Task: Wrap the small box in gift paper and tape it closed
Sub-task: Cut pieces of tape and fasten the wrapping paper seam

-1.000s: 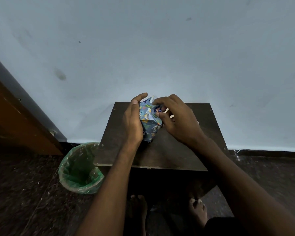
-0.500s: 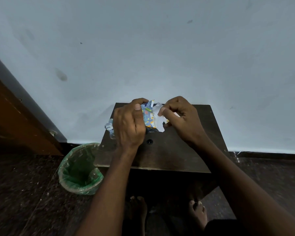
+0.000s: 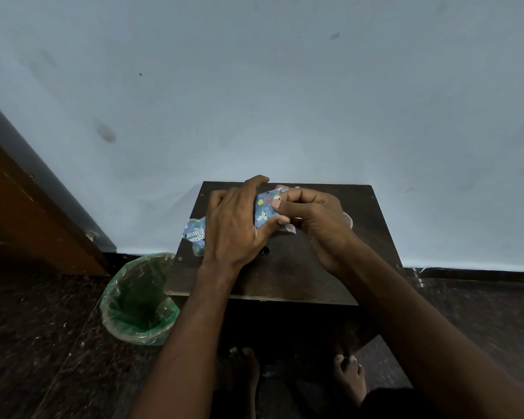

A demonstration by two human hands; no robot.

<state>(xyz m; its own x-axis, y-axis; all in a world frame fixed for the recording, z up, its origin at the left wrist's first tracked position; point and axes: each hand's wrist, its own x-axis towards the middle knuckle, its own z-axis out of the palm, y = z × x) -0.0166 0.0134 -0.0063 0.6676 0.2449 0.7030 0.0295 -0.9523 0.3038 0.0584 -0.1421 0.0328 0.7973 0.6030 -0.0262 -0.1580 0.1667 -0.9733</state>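
My left hand grips the paper-wrapped box on the far tabletop; my right hand pinches its right-end paper flap.

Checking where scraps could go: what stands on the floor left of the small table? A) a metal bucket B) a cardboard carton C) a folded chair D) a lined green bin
D: a green bin with a clear plastic liner stands on the floor beside the left edge of the table.
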